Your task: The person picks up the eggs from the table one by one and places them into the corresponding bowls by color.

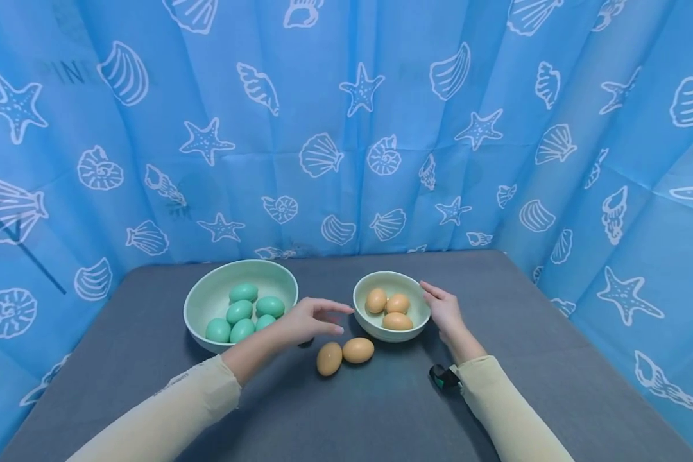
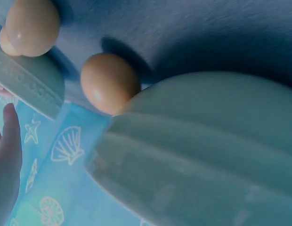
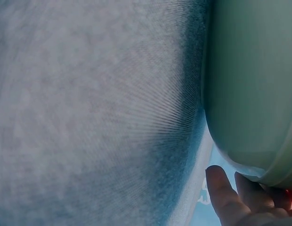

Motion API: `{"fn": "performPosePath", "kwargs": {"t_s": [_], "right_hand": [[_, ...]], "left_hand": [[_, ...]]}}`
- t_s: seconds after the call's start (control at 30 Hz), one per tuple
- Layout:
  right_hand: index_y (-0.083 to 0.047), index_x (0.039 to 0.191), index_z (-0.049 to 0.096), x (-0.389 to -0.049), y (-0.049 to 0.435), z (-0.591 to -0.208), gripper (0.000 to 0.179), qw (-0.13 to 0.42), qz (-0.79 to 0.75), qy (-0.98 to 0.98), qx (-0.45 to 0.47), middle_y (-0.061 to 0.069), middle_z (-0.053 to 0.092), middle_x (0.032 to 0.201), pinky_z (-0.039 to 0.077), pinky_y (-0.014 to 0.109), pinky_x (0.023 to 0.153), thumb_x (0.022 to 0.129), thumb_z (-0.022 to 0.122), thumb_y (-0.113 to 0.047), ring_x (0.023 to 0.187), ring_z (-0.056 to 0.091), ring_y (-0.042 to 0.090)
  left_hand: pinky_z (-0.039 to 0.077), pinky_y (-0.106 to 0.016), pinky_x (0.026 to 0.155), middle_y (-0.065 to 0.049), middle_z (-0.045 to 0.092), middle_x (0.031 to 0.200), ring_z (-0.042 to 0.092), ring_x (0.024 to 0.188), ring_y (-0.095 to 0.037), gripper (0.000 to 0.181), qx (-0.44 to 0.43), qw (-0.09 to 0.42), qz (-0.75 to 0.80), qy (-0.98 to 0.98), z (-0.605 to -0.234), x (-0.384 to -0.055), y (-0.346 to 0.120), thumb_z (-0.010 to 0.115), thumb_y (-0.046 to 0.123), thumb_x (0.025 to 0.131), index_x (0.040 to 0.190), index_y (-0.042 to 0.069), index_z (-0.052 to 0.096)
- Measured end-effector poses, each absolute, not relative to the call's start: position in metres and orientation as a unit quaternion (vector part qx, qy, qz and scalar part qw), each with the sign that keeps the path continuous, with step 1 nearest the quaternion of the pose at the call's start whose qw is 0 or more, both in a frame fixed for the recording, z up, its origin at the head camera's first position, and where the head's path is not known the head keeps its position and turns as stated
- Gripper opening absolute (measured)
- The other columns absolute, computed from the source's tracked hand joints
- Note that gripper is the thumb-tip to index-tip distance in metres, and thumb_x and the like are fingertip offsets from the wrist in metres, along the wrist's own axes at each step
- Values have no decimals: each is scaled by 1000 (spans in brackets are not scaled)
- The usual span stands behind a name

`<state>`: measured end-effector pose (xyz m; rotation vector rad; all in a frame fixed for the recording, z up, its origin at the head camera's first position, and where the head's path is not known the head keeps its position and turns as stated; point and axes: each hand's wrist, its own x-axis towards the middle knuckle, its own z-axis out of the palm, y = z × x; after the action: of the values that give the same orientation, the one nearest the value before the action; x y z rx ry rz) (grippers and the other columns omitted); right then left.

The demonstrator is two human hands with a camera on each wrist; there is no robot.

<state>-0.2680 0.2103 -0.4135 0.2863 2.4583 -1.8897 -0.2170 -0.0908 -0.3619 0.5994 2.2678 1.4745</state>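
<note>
My left hand [image 1: 308,321] hovers left of the small pale green bowl [image 1: 390,333], fingers extended toward its rim and holding nothing visible. Inside that bowl lie three brown eggs [image 1: 396,321]. At the bowl's right side, my right hand [image 1: 446,313] grips the rim; the right wrist view shows fingers [image 3: 223,190] against its outer wall. Two brown eggs [image 1: 344,354] rest on the table in front of the bowl. Beside the large bowl, the left wrist view shows another brown egg [image 2: 109,84], which my left hand and arm hide in the head view.
To the left stands a large pale green bowl [image 1: 193,308] with several green eggs [image 1: 239,311], partly behind my left forearm. A grey cloth covers the table [image 1: 369,417]. Blue curtains [image 1: 346,128] with white shell prints hang behind it. A black strap [image 1: 443,377] sits at my right wrist.
</note>
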Motion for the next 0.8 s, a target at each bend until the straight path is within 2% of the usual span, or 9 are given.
{"fn": "performPosePath", "kwargs": {"t_s": [0.23,0.33,0.4,0.67,0.8], "right_hand": [[-1,152,40,-270,210,-414,44,15,-605,791,94,23,31,160,30,51,120,109,37,-10,150,24,39],[-1,152,40,-270,210,-413,44,14,-606,790,94,23,31,160,30,50,120,109,37,-10,150,25,39],[-1,152,40,-269,210,-413,44,14,-606,789,96,23,32,160,31,50,120,109,37,-10,150,25,39],[-2,153,40,-268,209,-412,45,20,-604,790,98,23,31,161,29,51,120,109,37,-12,150,24,39],[-4,153,41,-266,208,-412,45,10,-598,796,95,22,32,160,29,52,120,109,38,-14,150,25,40]], "left_hand": [[42,-58,110,-23,48,150,47,137,-43,39,240,184,514,802,-374,-208,-109,66,10,95,133,-1,63],[35,-60,114,-25,44,152,44,139,-42,38,246,189,514,800,-379,-205,-113,65,8,96,132,-2,63],[35,-61,114,-27,42,153,44,139,-44,39,246,193,514,799,-382,-203,-116,65,8,96,133,-3,62],[52,-49,102,-32,37,154,49,133,-48,41,226,202,522,798,-395,-194,-123,67,4,94,134,-5,61],[55,-46,97,-33,36,153,54,127,-48,41,212,204,523,800,-402,-191,-125,68,3,93,133,-3,62]]}}
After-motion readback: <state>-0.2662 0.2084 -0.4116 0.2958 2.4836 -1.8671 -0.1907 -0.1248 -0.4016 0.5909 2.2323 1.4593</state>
